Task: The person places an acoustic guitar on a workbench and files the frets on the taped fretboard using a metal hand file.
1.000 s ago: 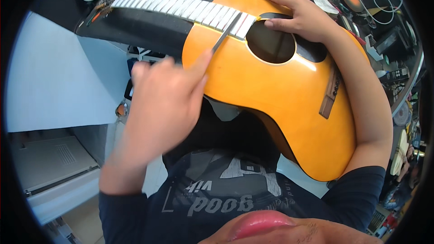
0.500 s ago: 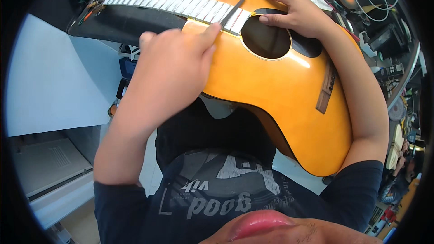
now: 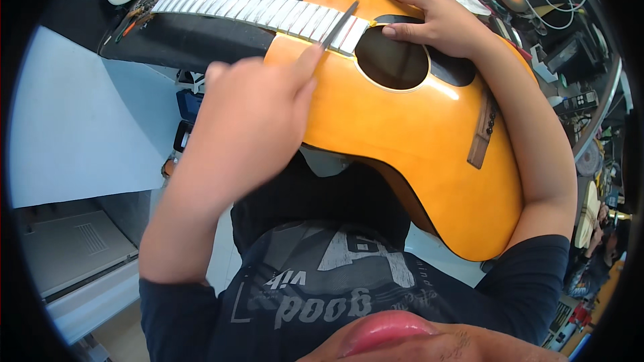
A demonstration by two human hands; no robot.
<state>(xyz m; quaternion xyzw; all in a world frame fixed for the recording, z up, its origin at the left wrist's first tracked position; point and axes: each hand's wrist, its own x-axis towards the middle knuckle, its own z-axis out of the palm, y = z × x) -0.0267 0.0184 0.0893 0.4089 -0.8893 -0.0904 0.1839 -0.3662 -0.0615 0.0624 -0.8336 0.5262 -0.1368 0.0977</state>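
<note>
Nearest, dark printed T-shirt (image 3: 322, 295) across the lap, with glossy orange acoustic guitar body (image 3: 416, 141) resting on it, tilted, neck pointing away to the left. Left hand (image 3: 258, 107) closed around a slim grey metal file (image 3: 340, 25), forefinger stretched along the blade, tip laid across the last frets. Right hand (image 3: 429, 20) open and flat, fingers spread beside the dark round soundhole (image 3: 392, 60), pinning the body; forearm draped over the lower bout past the brown wooden bridge (image 3: 484, 131). Step in hand, by the look: dressing frets at the body end of the pale taped fretboard (image 3: 261, 12). Next stroke likely calls for light, level pressure, keeping the tip clear of the lacquered top. Farther off, cluttered dark counter (image 3: 188, 37) under the neck, strewn with pens and small tools.
</note>
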